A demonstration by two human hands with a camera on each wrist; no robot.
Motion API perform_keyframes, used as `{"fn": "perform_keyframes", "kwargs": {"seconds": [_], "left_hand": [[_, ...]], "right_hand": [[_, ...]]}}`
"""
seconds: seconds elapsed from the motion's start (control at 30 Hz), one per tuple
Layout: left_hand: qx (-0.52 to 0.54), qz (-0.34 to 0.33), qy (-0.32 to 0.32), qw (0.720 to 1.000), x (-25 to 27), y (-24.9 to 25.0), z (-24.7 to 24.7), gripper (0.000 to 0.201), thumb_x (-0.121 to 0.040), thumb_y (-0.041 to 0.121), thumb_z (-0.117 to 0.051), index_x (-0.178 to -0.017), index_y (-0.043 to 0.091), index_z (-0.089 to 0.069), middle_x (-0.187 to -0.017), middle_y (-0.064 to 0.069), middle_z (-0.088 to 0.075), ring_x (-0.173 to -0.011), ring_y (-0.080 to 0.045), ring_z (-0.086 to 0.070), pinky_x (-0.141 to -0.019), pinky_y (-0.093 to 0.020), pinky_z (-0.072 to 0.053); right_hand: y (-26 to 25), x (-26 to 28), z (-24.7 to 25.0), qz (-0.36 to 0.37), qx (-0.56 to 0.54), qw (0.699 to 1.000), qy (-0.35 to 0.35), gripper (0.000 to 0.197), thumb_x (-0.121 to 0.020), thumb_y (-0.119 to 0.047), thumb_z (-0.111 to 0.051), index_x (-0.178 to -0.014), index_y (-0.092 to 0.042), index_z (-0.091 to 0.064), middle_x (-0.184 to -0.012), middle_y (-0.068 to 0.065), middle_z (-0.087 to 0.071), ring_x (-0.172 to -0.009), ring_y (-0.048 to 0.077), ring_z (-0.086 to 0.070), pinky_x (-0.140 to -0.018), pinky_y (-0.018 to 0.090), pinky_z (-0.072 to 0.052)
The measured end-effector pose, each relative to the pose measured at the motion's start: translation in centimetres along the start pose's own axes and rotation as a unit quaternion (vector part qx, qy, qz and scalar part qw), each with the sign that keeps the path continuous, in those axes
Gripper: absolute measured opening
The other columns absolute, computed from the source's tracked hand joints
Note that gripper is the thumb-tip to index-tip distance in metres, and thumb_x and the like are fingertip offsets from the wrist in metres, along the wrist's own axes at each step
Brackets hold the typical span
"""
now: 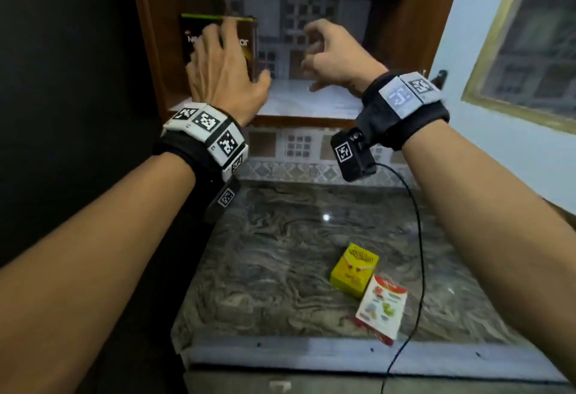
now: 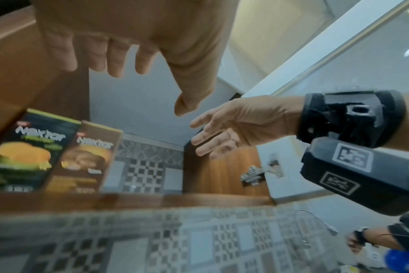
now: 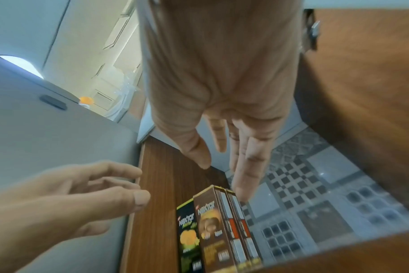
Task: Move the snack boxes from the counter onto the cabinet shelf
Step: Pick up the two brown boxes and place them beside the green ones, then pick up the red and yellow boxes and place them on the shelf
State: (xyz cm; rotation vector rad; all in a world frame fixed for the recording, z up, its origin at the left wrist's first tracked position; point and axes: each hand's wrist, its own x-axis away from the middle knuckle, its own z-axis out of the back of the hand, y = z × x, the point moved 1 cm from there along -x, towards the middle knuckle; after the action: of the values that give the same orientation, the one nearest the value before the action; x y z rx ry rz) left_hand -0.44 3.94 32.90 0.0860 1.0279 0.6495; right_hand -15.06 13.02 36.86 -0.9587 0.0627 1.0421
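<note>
Up at the cabinet shelf, the left hand [image 1: 224, 72] hangs with its fingers spread and relaxed in front of the upright boxes, holding nothing; whether the fingertips touch them I cannot tell. The right hand [image 1: 335, 58] hovers just beside it over the bare white shelf board [image 1: 311, 97], fingers loosely curled and empty.

2 upright cardboard snack boxes show plainly at the shelf's left end: a black-and-green one [image 2: 28, 151] against the wooden side wall and a brown one [image 2: 86, 158] touching it. The right wrist view suggests a 3rd brown box [image 3: 242, 227] behind.

Down on the grey marbled stone counter [image 1: 265, 269] lie 2 more: a small yellow cardboard box [image 1: 353, 269] and a flat white-and-red cardboard box [image 1: 381, 306], touching at a corner.

Both look light and stiff, though thin card likely dents under a hard squeeze, and the printed faces are probably a little slick. I would pinch the yellow one across its narrow sides. The flat one lies face up, so lifting an edge 1st, then gripping across its 2 long edges, seems safest.
</note>
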Motion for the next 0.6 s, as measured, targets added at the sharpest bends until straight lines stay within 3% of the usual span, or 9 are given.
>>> {"fn": "perform_keyframes", "kwargs": {"seconds": [0.1,0.2,0.27,0.37,0.5,0.6], "left_hand": [[0.034,0.001,-0.03,0.999,5.8,0.4,-1.5,0.069,-0.081,0.041,-0.061,-0.14,0.013,-0.038,-0.139,-0.013,-0.042,-0.128,-0.034,-0.041,-0.099,-0.048,-0.039],[0.046,0.02,-0.116,0.992,11.7,1.0,-4.9,0.067,-0.082,0.042,-0.061,-0.139,0.012,-0.04,-0.138,-0.014,-0.043,-0.127,-0.035,-0.041,-0.098,-0.048,-0.04],[0.036,0.03,-0.195,0.98,15.9,1.8,-7.4,0.066,-0.084,0.042,-0.06,-0.138,0.01,-0.04,-0.137,-0.015,-0.044,-0.127,-0.036,-0.041,-0.098,-0.048,-0.039],[0.02,0.038,-0.3,0.953,22.0,3.0,-11.3,0.064,-0.085,0.047,-0.06,-0.135,0.011,-0.043,-0.135,-0.015,-0.046,-0.127,-0.036,-0.043,-0.097,-0.046,-0.04],[0.014,0.043,-0.433,0.9,29.0,4.5,-17.0,0.066,-0.082,0.053,-0.061,-0.13,0.01,-0.046,-0.135,-0.014,-0.048,-0.127,-0.034,-0.045,-0.098,-0.045,-0.04],[0.039,0.071,-0.509,0.857,32.7,5.7,-20.9,0.079,-0.075,0.06,-0.067,-0.131,0.01,-0.043,-0.136,-0.015,-0.047,-0.126,-0.034,-0.046,-0.098,-0.045,-0.042]], "right_hand": [[3.4,6.6,0.0,-0.046,-0.01,0.999,-0.005,0.043,-0.086,-0.006,-0.056,-0.129,-0.011,-0.051,-0.094,0.006,-0.063,-0.088,0.031,-0.072,-0.067,0.044,-0.063],[8.5,12.1,-0.8,-0.128,0.01,0.991,-0.037,0.035,-0.089,-0.006,-0.056,-0.124,-0.008,-0.056,-0.105,0.013,-0.065,-0.088,0.029,-0.07,-0.067,0.038,-0.062],[12.9,14.9,-1.7,-0.188,0.043,0.979,-0.062,0.028,-0.087,-0.01,-0.058,-0.115,-0.009,-0.061,-0.105,0.015,-0.068,-0.086,0.028,-0.068,-0.071,0.039,-0.061],[18.7,17.6,-2.5,-0.273,0.069,0.958,-0.064,0.014,-0.082,-0.015,-0.058,-0.094,-0.017,-0.064,-0.106,0.019,-0.073,-0.084,0.03,-0.071,-0.073,0.044,-0.062],[25.0,19.8,-3.4,-0.346,0.124,0.923,-0.115,0.024,-0.087,-0.014,-0.056,-0.105,-0.005,-0.068,-0.101,0.016,-0.07,-0.087,0.033,-0.072,-0.065,0.043,-0.063],[29.3,20.5,-4.6,-0.363,0.176,0.901,-0.159,0.031,-0.088,-0.016,-0.055,-0.106,0.006,-0.068,-0.111,0.023,-0.069,-0.098,0.04,-0.068,-0.082,0.049,-0.059]]}}
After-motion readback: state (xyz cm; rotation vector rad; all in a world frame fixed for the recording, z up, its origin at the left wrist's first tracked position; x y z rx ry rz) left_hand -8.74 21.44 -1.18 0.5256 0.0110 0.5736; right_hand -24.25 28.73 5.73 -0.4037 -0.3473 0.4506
